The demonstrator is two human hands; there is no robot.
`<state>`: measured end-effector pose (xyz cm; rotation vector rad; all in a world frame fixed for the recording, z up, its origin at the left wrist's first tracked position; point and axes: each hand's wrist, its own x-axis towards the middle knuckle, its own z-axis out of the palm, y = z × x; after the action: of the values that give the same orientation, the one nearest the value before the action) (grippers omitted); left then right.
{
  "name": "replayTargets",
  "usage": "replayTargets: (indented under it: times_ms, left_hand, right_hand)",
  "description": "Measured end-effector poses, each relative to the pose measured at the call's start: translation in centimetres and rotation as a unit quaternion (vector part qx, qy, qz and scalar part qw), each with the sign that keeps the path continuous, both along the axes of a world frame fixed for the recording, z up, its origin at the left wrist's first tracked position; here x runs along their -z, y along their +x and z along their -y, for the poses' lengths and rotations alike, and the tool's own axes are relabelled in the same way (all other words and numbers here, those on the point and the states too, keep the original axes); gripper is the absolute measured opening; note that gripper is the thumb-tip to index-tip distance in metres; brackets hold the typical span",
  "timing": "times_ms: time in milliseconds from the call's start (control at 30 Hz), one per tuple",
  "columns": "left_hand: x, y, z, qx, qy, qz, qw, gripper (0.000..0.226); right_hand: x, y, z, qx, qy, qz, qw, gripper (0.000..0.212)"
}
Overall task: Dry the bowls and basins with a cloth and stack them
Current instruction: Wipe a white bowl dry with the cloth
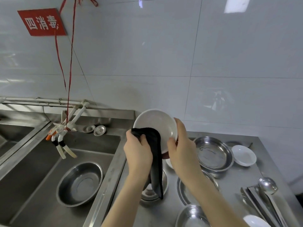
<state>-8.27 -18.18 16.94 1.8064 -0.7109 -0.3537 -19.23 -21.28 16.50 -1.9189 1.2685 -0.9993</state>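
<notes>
1. A white bowl [155, 123] is held up on edge above the counter [229, 185], just right of the sink [32, 177], with its hollow turned toward the camera.
2. The bowl's rim is gripped at about 4 o'clock by the right hand [182, 149]. The thumb is laid over the front of the rim and the fingers are curled behind it.
3. A black cloth [154, 145] is bunched in the left hand [138, 151], whose fingers are closed round it. The cloth is pressed against the bowl at about 8 o'clock, and its loose end hangs toward 6 o'clock.
4. Behind the hanging end, a stack of steel bowls [147, 192] is seen on the counter, partly hidden.
5. At 4 o'clock from the held bowl, a wide steel basin [213, 154] is set on the counter. A small white dish [244, 155] is placed just beside it at its 3 o'clock.
6. At 7 o'clock from the held bowl, another steel basin [80, 182] is seen upright in the sink.
7. A ladle [267, 185] and tongs [259, 203] are laid near the counter's right edge, at 5 o'clock from the wide basin.
8. A red sign [41, 22] is fixed to the tiled wall at 10 o'clock.
</notes>
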Motion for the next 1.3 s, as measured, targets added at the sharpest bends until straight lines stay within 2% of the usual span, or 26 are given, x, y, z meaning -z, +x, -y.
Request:
replayTargets:
  times_ms: [100, 167, 233, 367, 467, 533, 600, 700, 767, 833, 900, 1000, 1100, 1167, 1233, 1300]
  left_hand:
    - [0.7, 1.6, -0.2, 0.079, 0.011, 0.086, 0.993, 0.01]
    - [0.9, 2.3, -0.2, 0.177, 0.034, 0.176, 0.968, 0.016]
    - [1.0, 2.5, 0.1, 0.219, 0.038, 0.221, 0.95, 0.02]
    - [0.3, 1.6, 0.6, 0.129, 0.003, 0.175, 0.976, 0.02]
    - [0.4, -0.6, -0.4, 0.044, -0.032, 0.036, 0.998, 0.022]
    - [1.0, -2.5, -1.3, -0.001, -0.052, -0.051, 0.997, 0.024]
    - [1.8, -3.1, -1.7, -0.016, -0.052, -0.09, 0.994, 0.024]
    - [2.2, -1.2, -1.2, 0.029, -0.004, -0.011, 1.0, 0.024]
    - [1.9, 0.3, -0.8, 0.099, 0.008, 0.063, 0.993, 0.018]
    - [1.4, 0.8, -0.4, 0.175, 0.02, 0.146, 0.974, 0.016]
    - [0.9, 0.8, 0.1, 0.217, 0.03, 0.194, 0.956, 0.015]
    - [0.5, 0.9, 0.9, 0.15, -0.002, 0.155, 0.976, 0.01]
    - [0.5, 0.4, 0.9, 0.04, -0.007, 0.007, 0.999, 0.006]
    - [1.0, -0.2, 0.8, 0.019, -0.008, -0.054, 0.998, 0.008]
    - [1.2, -0.4, 0.5, 0.028, -0.012, -0.028, 0.999, 0.009]
    - [1.2, 0.3, 0.3, 0.062, -0.018, 0.038, 0.997, 0.008]
  right_hand:
    - [-2.2, -2.1, 1.3, -0.108, 0.02, -0.104, 0.989, 0.053]
    - [-4.1, -3.4, 2.5, -0.183, 0.025, -0.208, 0.96, 0.054]
    - [-5.0, -3.8, 3.4, -0.196, 0.008, -0.243, 0.95, 0.056]
    - [-3.2, -2.7, 3.1, -0.119, -0.037, -0.136, 0.983, 0.054]
    - [-1.6, -2.4, 2.6, -0.07, -0.027, -0.053, 0.996, 0.051]
    - [-0.5, -2.1, 2.1, -0.024, -0.03, -0.037, 0.999, 0.048]
    - [0.3, -1.7, 1.3, 0.008, -0.042, -0.04, 0.998, 0.046]
    - [0.0, -2.6, 1.3, -0.044, -0.012, -0.051, 0.998, 0.048]
    - [-1.5, -3.8, 2.2, -0.113, -0.005, -0.115, 0.987, 0.052]
    - [-3.3, -4.5, 3.3, -0.183, -0.009, -0.205, 0.961, 0.053]
    - [-4.4, -4.6, 4.2, -0.218, -0.005, -0.24, 0.946, 0.055]
    - [-4.2, -4.3, 3.9, -0.135, -0.034, -0.158, 0.978, 0.05]
    - [-2.4, -3.2, 1.6, -0.055, -0.021, -0.08, 0.995, 0.054]
    - [-1.2, -2.3, 0.2, -0.044, 0.028, -0.034, 0.998, 0.049]
    - [-0.6, -2.0, -0.3, -0.033, 0.065, -0.017, 0.997, 0.047]
    - [-1.1, -2.6, 0.1, -0.046, 0.083, -0.045, 0.994, 0.048]
